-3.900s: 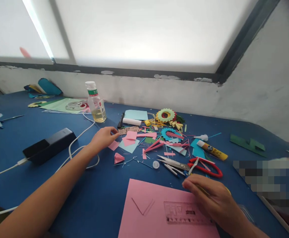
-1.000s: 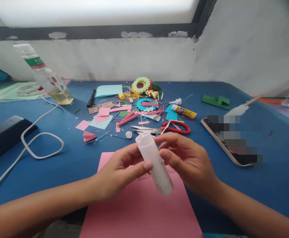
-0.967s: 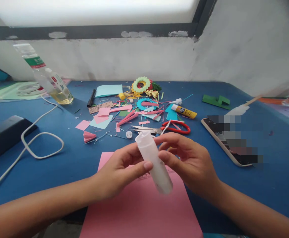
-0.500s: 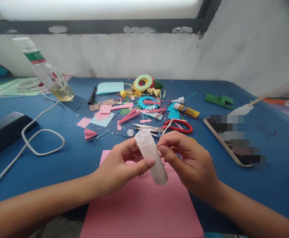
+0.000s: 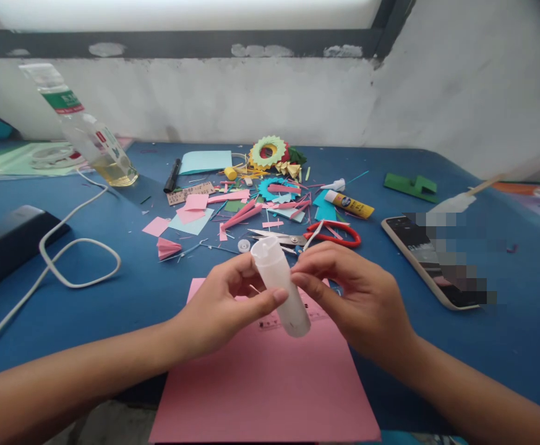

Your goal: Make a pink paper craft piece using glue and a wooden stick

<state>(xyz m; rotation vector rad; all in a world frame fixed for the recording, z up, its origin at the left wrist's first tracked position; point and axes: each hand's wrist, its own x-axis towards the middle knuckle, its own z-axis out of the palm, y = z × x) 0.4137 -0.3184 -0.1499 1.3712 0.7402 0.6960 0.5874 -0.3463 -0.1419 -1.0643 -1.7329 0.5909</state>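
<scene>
The pink sheet (image 5: 265, 395) lies nearest me. Over it, my left hand (image 5: 218, 303) is wrapped around a tilted white tube (image 5: 292, 308). My right hand (image 5: 351, 293) bunches its fingertips by the tube's side; I can't tell whether they grip anything. A loosened left thumb could drop it; reaching beyond risks the scissors' (image 5: 297, 240) points.

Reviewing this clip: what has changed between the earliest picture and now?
The left hand has taken the white tube from beside the black marker and brought it nearer, over the pink sheet. The right hand has moved from the clear ruler's end to the tube's side. The scissors and yellow glue tube lie as before.
</scene>
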